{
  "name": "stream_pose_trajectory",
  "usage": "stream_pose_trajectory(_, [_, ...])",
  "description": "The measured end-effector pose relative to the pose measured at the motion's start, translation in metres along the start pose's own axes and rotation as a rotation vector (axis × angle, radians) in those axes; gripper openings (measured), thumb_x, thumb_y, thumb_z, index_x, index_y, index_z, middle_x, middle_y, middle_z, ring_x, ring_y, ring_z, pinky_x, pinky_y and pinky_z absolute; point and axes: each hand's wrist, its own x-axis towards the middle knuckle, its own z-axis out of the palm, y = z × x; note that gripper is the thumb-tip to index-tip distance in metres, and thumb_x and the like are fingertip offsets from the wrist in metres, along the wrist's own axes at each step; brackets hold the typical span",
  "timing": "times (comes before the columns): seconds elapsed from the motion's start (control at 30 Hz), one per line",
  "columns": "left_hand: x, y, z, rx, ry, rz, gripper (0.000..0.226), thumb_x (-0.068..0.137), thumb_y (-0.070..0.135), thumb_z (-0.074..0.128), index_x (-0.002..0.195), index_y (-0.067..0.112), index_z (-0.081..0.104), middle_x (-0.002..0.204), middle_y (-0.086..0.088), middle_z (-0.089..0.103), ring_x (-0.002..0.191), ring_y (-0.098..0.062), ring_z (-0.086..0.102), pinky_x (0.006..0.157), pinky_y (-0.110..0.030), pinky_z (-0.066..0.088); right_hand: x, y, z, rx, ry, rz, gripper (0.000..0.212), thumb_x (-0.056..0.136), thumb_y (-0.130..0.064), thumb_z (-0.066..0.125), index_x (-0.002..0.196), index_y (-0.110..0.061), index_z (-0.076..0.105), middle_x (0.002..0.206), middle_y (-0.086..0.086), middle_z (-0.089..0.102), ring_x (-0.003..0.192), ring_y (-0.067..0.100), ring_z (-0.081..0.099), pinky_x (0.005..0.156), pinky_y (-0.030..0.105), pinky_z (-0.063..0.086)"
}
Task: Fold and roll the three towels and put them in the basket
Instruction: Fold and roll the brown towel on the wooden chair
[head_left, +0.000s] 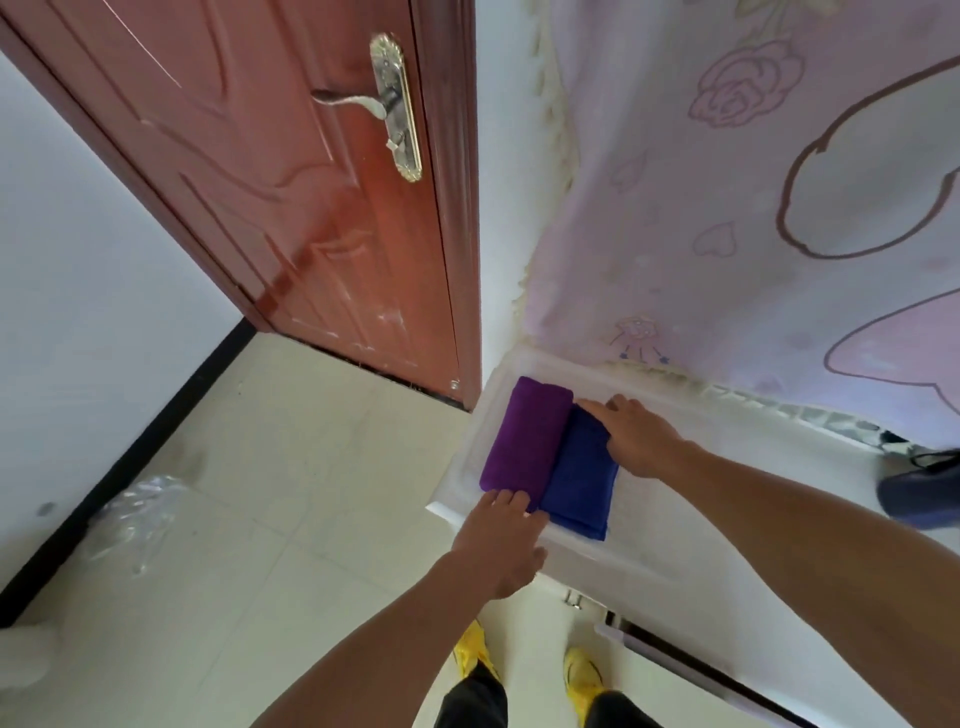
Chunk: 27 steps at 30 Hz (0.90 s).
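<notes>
Listing contents from largest to smallest. Patterned cloth (753, 208), pale lilac with rose and heart outlines, drapes over the upper right and hangs down behind the basket. Brown door (311, 208), closed, with a metal lever handle (387, 104). Tiled floor (311, 467), pale, carrying a crumpled clear plastic wrap (137, 514) near the dark skirting at left.

White basket (467, 457), shallow and translucent, sits at centre right; what it stands on cannot be told. Inside it lie 2 rolled towels side by side and touching: purple towel (524, 441) on the left, blue towel (582, 478) on the right. A 3rd towel is not seen.

Right hand (639, 441) is laid over the far right edge of the blue towel, fingers curled on it, grasping. Left hand (498, 545) rests with fingertips at the near ends of both rolls, fingers extended, not clenched.

Yellow shoes (582, 675), 2, at the bottom edge.
</notes>
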Motion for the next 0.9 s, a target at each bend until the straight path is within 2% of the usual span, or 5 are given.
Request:
stream_pose_trajectory(0.17, [-0.045, 0.011, 0.003, -0.109, 0.235, -0.251, 0.042, 0.1, 0.035, 0.035, 0.139, 0.022, 0.043, 0.147, -0.002, 0.038, 0.133, -0.021, 0.037, 0.11, -0.033, 0.029, -0.013, -0.011, -0.019, 0.035, 0.204, -0.111, 0.055, 0.093, -0.012, 0.044, 0.145, -0.025, 0.032, 0.131, 0.01, 0.048, 0.115, 0.027, 0.048, 0.088, 0.04, 0.047])
stream_pose_trajectory(0.23, [-0.071, 0.017, 0.009, -0.178, 0.24, -0.4, 0.04, 0.099, 0.035, 0.035, 0.137, 0.023, 0.044, 0.14, 0.002, 0.044, 0.128, -0.017, 0.042, 0.106, -0.031, 0.034, -0.021, -0.029, -0.025, 0.014, 0.275, -0.253, 0.05, 0.095, -0.015, 0.046, 0.143, -0.021, 0.039, 0.129, 0.009, 0.053, 0.113, 0.027, 0.054, 0.088, 0.04, 0.049])
stream_pose_trajectory(0.33, [-0.115, 0.026, 0.02, -0.326, 0.23, -0.611, 0.037, 0.098, 0.035, 0.039, 0.132, 0.025, 0.049, 0.13, 0.004, 0.054, 0.121, -0.017, 0.05, 0.1, -0.032, 0.04, -0.037, -0.07, -0.027, -0.034, 0.315, -0.434, 0.036, 0.096, -0.019, 0.045, 0.131, -0.02, 0.052, 0.116, 0.003, 0.062, 0.096, 0.022, 0.06, 0.073, 0.035, 0.051])
stream_pose_trajectory(0.7, [-0.413, 0.111, 0.109, -0.462, 0.357, -1.387, 0.032, 0.095, 0.034, 0.047, 0.125, 0.026, 0.056, 0.118, 0.0, 0.064, 0.109, -0.022, 0.059, 0.087, -0.032, 0.045, -0.209, -0.336, 0.075, -0.29, 0.067, -1.237, 0.037, 0.094, -0.018, 0.042, 0.129, -0.021, 0.053, 0.122, 0.007, 0.059, 0.103, 0.029, 0.06, 0.082, 0.033, 0.045])
stream_pose_trajectory(0.9, [-0.573, 0.217, 0.19, -0.559, 0.437, -1.717, 0.031, 0.094, 0.035, 0.048, 0.122, 0.025, 0.057, 0.115, -0.001, 0.065, 0.106, -0.023, 0.06, 0.086, -0.032, 0.046, -0.357, -0.46, 0.162, -0.443, 0.027, -1.549, 0.035, 0.092, -0.019, 0.039, 0.124, -0.021, 0.054, 0.117, 0.009, 0.06, 0.099, 0.03, 0.059, 0.079, 0.035, 0.046])
